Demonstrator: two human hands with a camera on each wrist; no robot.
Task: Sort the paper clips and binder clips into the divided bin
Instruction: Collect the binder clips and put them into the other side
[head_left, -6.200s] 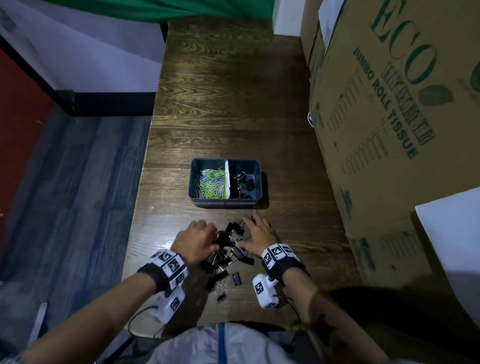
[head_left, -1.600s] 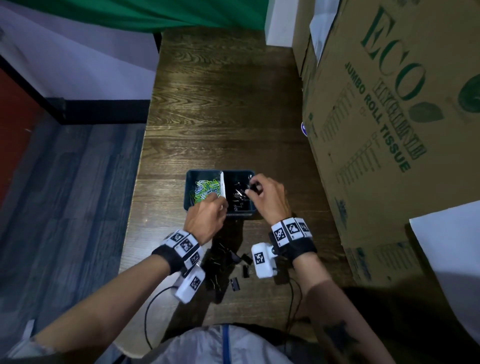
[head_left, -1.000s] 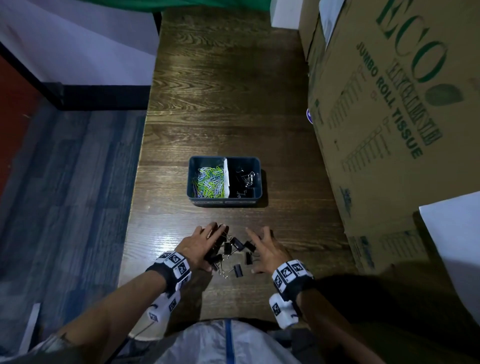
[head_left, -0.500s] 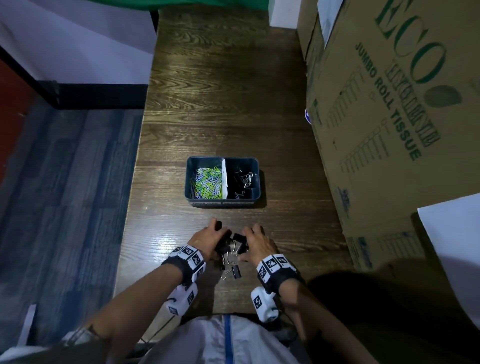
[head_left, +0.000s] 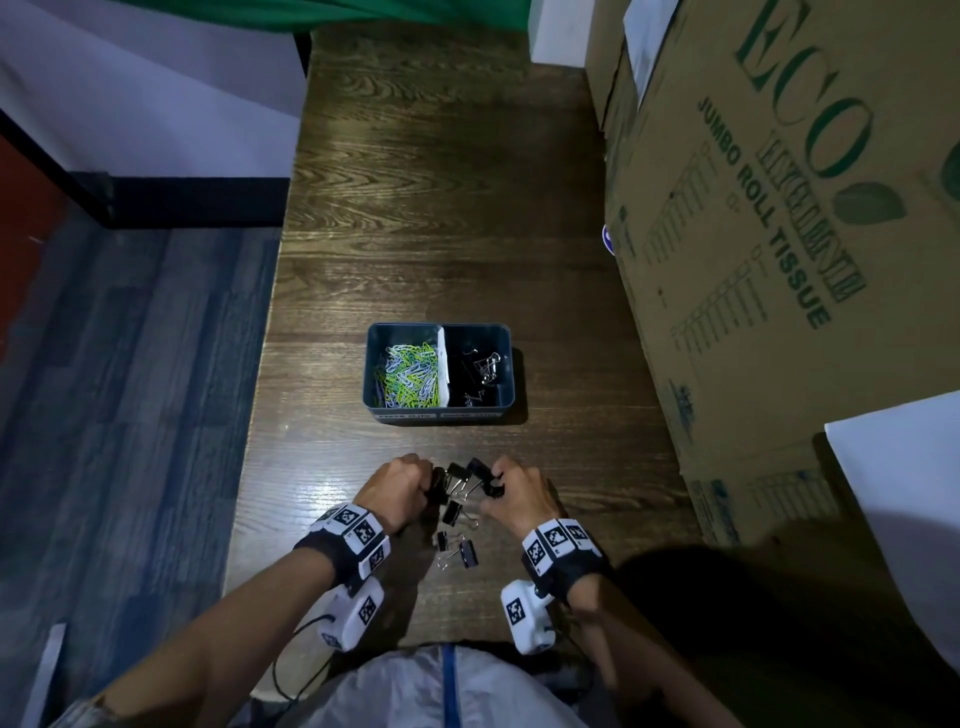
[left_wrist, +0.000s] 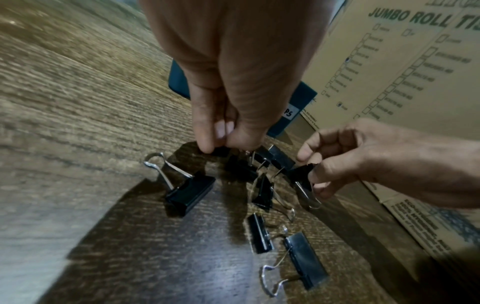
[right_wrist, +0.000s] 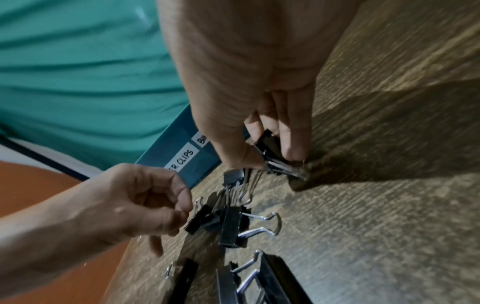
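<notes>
Head view: both hands work the loose binder clips (head_left: 457, 512) on the near surface (head_left: 441, 208) — left hand (head_left: 397, 491) and right hand (head_left: 519, 493) each pinch a black clip. The divided bin (head_left: 439, 415) sits farther off, holding paper clips (head_left: 408, 371) in its left compartment.

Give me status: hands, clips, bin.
Left hand pinches a binder clip at the table; right hand grips another. More binder clips loose on the table. Divided bin ahead, unobstructed.
</notes>
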